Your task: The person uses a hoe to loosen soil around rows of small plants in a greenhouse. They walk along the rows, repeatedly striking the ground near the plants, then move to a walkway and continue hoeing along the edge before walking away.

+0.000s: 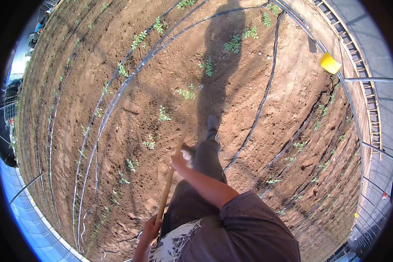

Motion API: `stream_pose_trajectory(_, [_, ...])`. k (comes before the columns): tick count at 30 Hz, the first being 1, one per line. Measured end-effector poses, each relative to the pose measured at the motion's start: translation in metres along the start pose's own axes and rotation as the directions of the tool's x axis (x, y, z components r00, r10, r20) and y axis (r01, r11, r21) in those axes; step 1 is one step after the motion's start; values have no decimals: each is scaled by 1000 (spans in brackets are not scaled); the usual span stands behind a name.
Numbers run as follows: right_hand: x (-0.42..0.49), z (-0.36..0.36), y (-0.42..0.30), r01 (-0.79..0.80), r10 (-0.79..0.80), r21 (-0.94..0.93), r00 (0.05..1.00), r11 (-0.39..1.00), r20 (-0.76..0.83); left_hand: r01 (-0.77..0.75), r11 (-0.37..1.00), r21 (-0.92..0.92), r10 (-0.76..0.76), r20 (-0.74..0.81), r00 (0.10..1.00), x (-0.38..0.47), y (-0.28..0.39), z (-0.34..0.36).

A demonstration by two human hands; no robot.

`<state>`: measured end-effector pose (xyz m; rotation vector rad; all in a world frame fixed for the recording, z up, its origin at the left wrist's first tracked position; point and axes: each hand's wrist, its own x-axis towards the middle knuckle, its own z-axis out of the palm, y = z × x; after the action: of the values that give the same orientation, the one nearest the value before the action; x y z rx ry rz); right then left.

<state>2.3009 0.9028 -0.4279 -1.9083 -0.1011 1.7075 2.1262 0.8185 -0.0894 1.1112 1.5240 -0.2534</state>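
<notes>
A long wooden tool handle point(168, 189) runs slantwise from beside my left hip out over the soil. My right hand point(178, 161) grips it partway along, while my left hand point(150, 229) is wrapped around the rear part. At the far end the tool's small head point(200, 87) is blurred, so its type cannot be told. It lies close to a young green plant point(187, 93), at the edge of my shadow. Another leafy seedling point(208, 67) grows just beyond, and one more plant point(163, 113) stands left of the handle. Loose brown soil point(239, 114) surrounds my feet.
Black drip irrigation tubing point(270, 77) crosses the soil on my right. Paired irrigation lines point(114, 98) curve along the left beside plant rows. A yellow card point(330, 63) hangs near the bed's right edge. Past it, a wooden ladder point(368, 91) lies along grey ground sheeting point(380, 55).
</notes>
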Motion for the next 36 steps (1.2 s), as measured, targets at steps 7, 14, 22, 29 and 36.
stream_pose_trajectory(7, [29,-52,-38,87,-66,159,989,983,-135,72,997,31,-74,67,995,29,36,2])
stream_pose_trajectory(14, [13,-6,24,-42,42,-26,999,999,5,188,982,-6,-187,76,979,-42,19,-16])
stream_pose_trajectory(22, [-52,-5,13,-6,3,31,997,1000,77,193,981,18,-194,37,980,-88,-8,-22])
stream_pose_trajectory(29, [124,-8,-87,132,-133,113,991,985,5,-1,957,-291,-14,-49,999,34,68,15])
stream_pose_trajectory(36, [75,53,11,227,-107,-442,954,868,280,236,851,-469,-253,28,967,-35,31,2])
